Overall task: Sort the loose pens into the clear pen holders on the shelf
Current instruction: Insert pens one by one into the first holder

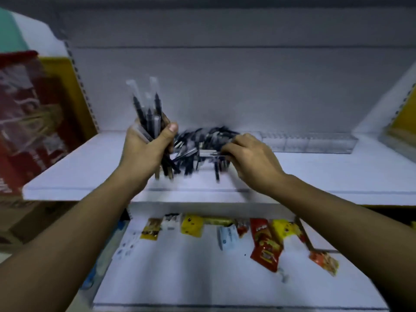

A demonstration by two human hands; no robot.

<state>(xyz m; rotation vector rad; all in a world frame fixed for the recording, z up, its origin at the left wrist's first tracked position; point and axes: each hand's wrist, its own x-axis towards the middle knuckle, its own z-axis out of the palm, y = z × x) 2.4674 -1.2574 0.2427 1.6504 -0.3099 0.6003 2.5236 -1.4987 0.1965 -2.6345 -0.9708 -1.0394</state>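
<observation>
Black and clear pens (147, 113) stand as a bundle in our left hand (144, 152), whose fingers curl tightly around them. Our right hand (254, 158) pinches one pen (209, 153) at the blurred pile (202, 138) on the white shelf (78, 167). The clear holder (308, 141) lies behind on the right, apart from the pile.

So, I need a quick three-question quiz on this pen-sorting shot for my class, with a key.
1. True or false: the left hand grips a bundle of pens upright.
2. Where is the clear pen holder relative to the pen pile? (a) to its right (b) to its left (c) in front of it
3. What does the right hand pinch?
Key: 1 true; 2 a; 3 a single pen at the pile.
</observation>
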